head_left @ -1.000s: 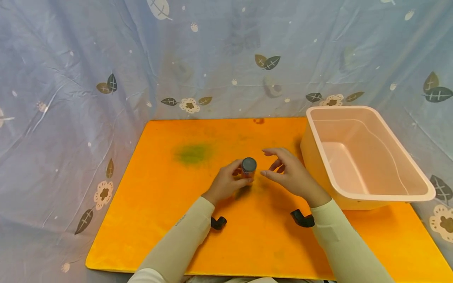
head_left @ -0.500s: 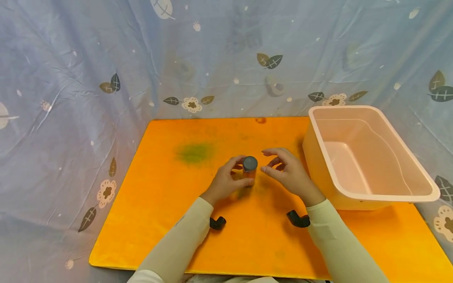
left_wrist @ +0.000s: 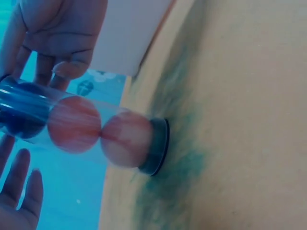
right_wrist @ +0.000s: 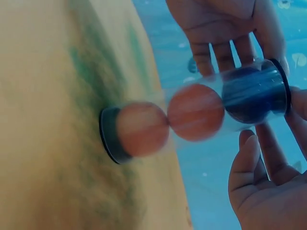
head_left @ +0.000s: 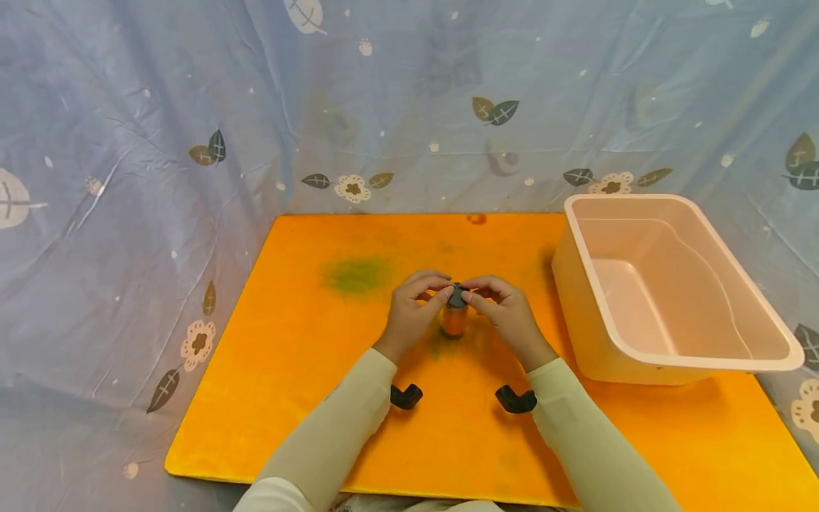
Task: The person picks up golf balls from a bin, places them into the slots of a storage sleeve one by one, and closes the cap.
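Note:
A clear tube (head_left: 453, 321) with dark end lids stands upright between my hands. Through its wall, in the left wrist view, I see two orange-red balls (left_wrist: 74, 124) and a dark blue ball (left_wrist: 23, 111) nearest the top lid. Thumb and fingers of my left hand (head_left: 409, 313) pinch the top lid (head_left: 457, 295) from one side. From the other side my right hand (head_left: 512, 320) pinches the same lid. Near the table the bottom lid (right_wrist: 112, 136) shows in the right wrist view; whether it touches the surface I cannot tell.
To the right on the orange table (head_left: 307, 370) stands a peach plastic tub (head_left: 576, 313). A blue patterned curtain (head_left: 397, 107) hangs behind and at the sides. Black curved pieces (head_left: 406, 396) sit at both wrists.
My right hand has moved left from beside the tube to its top lid. My left hand has shifted from the tube's side up to the lid.

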Demonstrator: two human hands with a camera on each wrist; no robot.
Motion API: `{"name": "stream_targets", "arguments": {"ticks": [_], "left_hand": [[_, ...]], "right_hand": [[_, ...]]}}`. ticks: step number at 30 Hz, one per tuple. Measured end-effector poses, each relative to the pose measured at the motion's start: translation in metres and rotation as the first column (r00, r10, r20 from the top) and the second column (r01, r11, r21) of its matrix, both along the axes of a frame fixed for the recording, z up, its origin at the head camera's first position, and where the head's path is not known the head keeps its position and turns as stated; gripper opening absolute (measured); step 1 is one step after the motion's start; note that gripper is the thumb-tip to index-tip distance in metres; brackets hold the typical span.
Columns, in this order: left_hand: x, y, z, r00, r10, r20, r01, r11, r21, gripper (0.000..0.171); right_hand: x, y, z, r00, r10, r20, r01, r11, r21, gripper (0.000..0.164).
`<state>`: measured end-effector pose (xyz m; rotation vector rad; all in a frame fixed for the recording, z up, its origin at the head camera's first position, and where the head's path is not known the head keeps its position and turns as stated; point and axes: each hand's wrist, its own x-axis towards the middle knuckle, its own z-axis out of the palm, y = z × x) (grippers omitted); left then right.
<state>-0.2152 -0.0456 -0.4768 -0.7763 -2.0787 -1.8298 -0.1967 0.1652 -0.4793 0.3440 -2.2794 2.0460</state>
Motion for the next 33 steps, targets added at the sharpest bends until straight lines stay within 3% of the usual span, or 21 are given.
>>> {"name": "stream_targets", "arguments": {"ticks": [4,7,13,20,27,33], "left_hand": [[0.011,0.003,0.015,1.000,-0.006,0.020,0.005,1.000,0.028,0.009],[0.016,0.005,0.017,0.999,-0.014,0.047,0.012,0.999,0.048,0.008],[0.007,0.012,-0.005,0.995,-0.057,0.084,0.047,0.992,0.119,0.008],[0.003,0.015,-0.029,0.977,-0.146,0.152,0.107,0.964,0.242,0.008],[-0.002,0.013,-0.029,0.968,-0.177,0.179,0.135,0.965,0.227,0.008],[-0.006,0.007,-0.023,0.971,-0.128,0.204,0.103,0.986,0.132,0.009]], "right_hand": [[0.003,-0.002,-0.002,1.000,-0.002,-0.015,0.001,1.000,-0.021,0.024],[0.006,-0.002,-0.002,1.000,0.000,-0.010,-0.001,1.000,-0.027,0.023],[0.009,0.000,-0.003,1.000,-0.010,0.014,0.011,0.998,-0.055,0.023],[0.013,-0.001,-0.009,1.000,-0.010,0.007,0.010,0.996,-0.086,0.021],[0.009,-0.002,-0.010,1.000,-0.019,0.012,0.019,0.997,-0.078,0.021],[0.003,-0.006,-0.012,1.000,-0.029,0.011,0.030,0.998,-0.059,0.022]]}}
